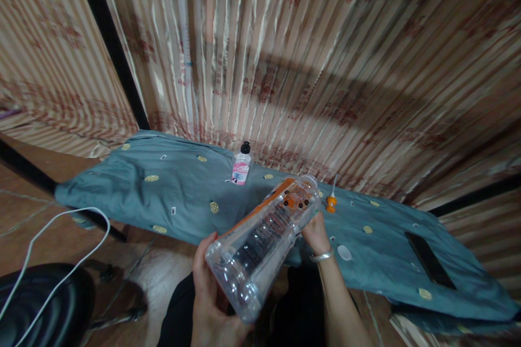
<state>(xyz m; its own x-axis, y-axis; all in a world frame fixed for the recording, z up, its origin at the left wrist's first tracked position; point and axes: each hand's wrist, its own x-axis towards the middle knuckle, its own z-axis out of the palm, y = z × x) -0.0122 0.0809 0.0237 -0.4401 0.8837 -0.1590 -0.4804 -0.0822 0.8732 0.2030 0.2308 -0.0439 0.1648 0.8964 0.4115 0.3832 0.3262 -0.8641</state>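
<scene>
Slantwise, clear bottle [264, 244], base nearest, long axis rightward, left fingers [201, 265] around it, right hand [315, 233] unreadable, fingers hidden.

I see striped beige curtains [252, 27] with reddish prints [260, 84], a blue-green cloth [122, 190] patterned with yellow ovals [214, 207], and a black cap [245, 147]; my clear bottle [248, 255] has an orange label [299, 195], my bracelet [322, 256] is silver.

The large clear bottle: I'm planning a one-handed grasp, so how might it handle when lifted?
The large clear bottle is probably light for its size, as no liquid shows inside. Its shiny plastic may be slippery, and the thin-looking walls might flex if squeezed.
</scene>
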